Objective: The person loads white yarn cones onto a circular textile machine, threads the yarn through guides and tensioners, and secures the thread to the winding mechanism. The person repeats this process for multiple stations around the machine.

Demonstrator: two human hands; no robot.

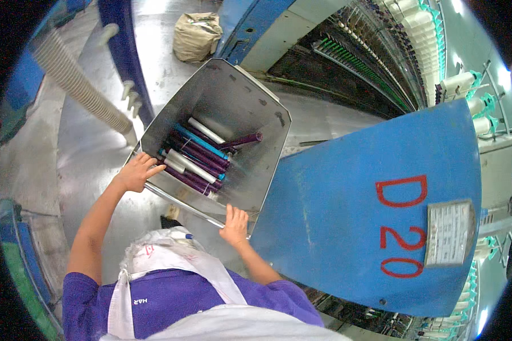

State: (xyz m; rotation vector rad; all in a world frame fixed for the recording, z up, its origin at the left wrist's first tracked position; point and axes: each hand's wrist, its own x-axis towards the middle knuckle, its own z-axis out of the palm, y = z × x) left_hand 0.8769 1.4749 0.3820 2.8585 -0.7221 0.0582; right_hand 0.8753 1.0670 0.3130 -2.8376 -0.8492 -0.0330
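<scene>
Beside a blue panel (335, 227), grasping a bin (196, 96) two-handed by the near rim.
Reaches forward with left arm (98, 221), slanting inward toward the wrist; angles right arm (260, 265) forward and leftward. Hooks left hand (135, 172) over the rim near its left corner, gripping it with fingers turned rightward. Grips the same rim near its right corner with right hand (235, 223), bending fingers over the edge, with thumb hard to make out. Shows tubes (193, 166), purple, white and blue, lying in the bin, mostly side by side.
</scene>
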